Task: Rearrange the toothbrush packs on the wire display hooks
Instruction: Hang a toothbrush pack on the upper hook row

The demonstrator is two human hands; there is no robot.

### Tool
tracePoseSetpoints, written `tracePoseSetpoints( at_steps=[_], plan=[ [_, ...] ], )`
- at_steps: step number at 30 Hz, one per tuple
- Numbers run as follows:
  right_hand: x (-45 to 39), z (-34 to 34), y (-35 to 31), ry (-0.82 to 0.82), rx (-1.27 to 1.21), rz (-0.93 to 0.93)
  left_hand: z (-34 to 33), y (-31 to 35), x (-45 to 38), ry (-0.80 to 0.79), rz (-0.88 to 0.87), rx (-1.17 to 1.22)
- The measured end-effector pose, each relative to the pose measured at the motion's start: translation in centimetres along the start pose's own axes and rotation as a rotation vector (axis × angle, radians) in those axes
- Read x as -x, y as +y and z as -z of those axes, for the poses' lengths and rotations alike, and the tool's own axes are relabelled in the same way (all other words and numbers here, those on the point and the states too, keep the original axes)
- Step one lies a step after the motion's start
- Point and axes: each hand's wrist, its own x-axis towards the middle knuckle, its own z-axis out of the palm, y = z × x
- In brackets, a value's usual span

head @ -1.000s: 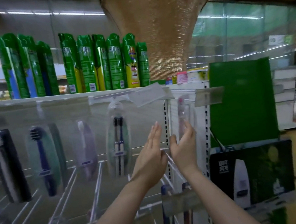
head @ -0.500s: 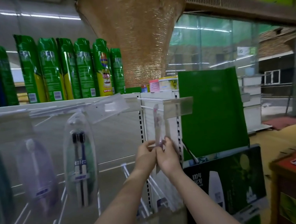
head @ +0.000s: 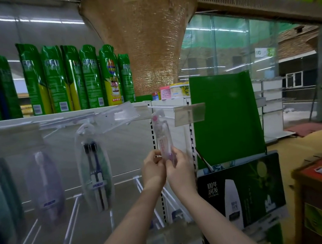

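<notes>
A clear toothbrush pack with pink print [head: 162, 136] is held at its lower end by both hands, its top hanging from a white wire hook [head: 161, 107] near a clear price-tag holder [head: 190, 113]. The left hand [head: 153, 171] is curled against the pack's left edge, and the right hand [head: 179, 169] is clamped on its bottom from the right; the exact finger contact is blurred. Further left, a twin-brush pack [head: 94, 166] and a pale purple pack [head: 44, 185] are seen hanging on their own hooks. Green spray cans [head: 76, 79] are lined along the shelf above.
</notes>
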Motion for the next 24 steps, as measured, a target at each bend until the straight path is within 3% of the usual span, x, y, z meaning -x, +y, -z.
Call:
tracePoseSetpoints(
  at_steps=[10,19,24],
  plan=[
    [1.6,1.0,-0.2,0.006,-0.230,-0.027,4.7,0.3,3.0,-0.139,-0.252,-0.229],
    [5.0,-1.7,-2.6,-0.133,-0.221,0.076,10.3,0.3,5.3,-0.067,-0.157,-0.232],
    [7.2,-3.1,-4.2,-0.174,-0.253,0.126,13.9,0.3,6.7,-0.118,-0.164,-0.201]
  ],
)
